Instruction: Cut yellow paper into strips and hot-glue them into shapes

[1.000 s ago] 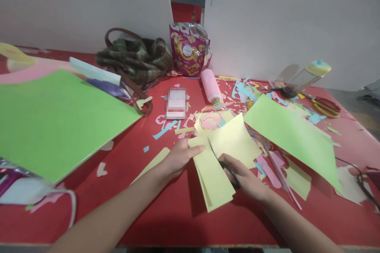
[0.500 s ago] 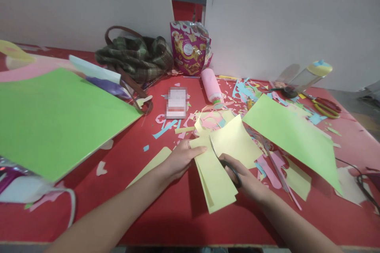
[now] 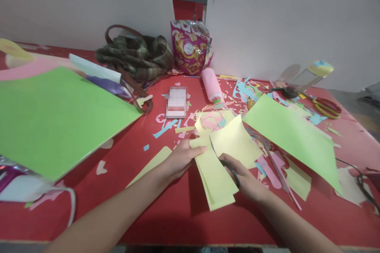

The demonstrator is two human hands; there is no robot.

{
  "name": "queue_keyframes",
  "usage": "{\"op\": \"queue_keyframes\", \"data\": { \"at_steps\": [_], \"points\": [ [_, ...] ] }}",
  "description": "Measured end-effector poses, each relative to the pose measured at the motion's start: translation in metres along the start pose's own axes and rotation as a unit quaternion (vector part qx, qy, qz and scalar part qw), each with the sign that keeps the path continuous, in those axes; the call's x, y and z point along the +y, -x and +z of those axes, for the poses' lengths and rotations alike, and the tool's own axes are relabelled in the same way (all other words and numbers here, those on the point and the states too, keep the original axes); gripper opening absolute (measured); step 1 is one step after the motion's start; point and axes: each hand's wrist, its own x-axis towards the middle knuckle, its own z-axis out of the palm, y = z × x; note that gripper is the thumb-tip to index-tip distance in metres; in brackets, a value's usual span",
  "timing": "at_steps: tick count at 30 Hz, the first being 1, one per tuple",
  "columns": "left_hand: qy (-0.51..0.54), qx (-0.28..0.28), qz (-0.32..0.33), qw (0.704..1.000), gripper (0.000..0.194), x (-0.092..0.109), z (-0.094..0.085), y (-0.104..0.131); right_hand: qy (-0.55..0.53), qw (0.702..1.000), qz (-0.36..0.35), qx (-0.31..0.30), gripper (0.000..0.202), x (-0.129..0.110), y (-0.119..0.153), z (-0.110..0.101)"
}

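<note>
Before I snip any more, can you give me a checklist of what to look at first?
1. Left hand holding the yellow paper: ok, thumb on top.
2. Right hand on the scissors: ok, it holds the black handle.
3. Left thumb off the scissors: ok, a small gap shows.
4. Paper layers lined up: not ok, their lower edges don't match.
5. Lower blade under the paper: cannot tell, it's hidden.
6. Table free of scraps: not ok, they're scattered beyond your hands.
</note>
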Motion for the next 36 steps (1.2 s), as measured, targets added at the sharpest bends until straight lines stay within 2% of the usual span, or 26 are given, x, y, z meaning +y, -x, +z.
{"op": "queue_keyframes", "data": {
  "at_steps": [15, 36],
  "points": [
    [-0.009, -0.008, -0.024, 1.0, 0.026, 0.0049, 0.0033, 0.001, -0.024, 1.0, 0.011, -0.001, 0.023, 0.0, 0.0008, -0.0007],
    [-0.017, -0.02, -0.021, 0.999, 0.024, 0.0021, -0.0001, 0.0005, -0.041, 0.999, 0.018, 0.0, 0.025, 0.0005, 0.0005, 0.0012]
  ]
}}
